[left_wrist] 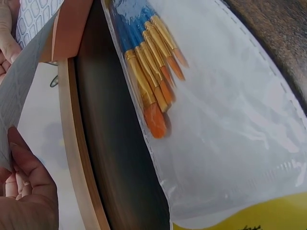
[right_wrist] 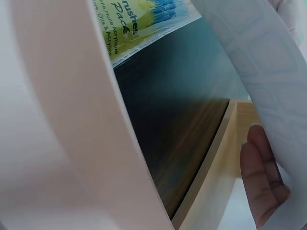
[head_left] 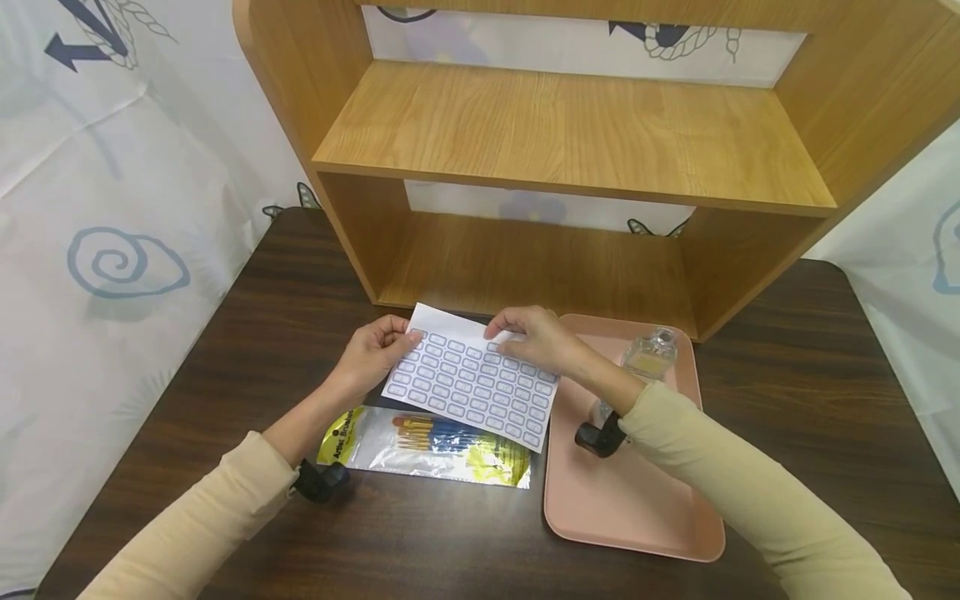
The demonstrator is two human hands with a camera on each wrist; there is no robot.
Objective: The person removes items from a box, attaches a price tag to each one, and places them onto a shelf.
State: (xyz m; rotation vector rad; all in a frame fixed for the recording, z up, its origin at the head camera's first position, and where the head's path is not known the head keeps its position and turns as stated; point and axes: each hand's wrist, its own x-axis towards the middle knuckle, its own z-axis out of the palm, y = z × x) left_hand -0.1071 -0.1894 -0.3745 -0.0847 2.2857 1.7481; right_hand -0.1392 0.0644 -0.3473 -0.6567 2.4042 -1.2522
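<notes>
A white sheet of sticker labels, printed with rows of small blue-outlined boxes, is held tilted above the table. At its upper left edge my left hand pinches it between thumb and fingers. The right hand grips its upper right part, thumb on the printed face; in the right wrist view several curled fingers show beside the sheet's underside. One box position in the top row looks blank. Partly under the sheet lies a clear and yellow pack of artist brushes, with blue handles and orange bristles.
To the right, a pink tray holds a clear glass bottle and another clear item mostly hidden by the right wrist. A wooden shelf unit stands behind on the dark wooden table.
</notes>
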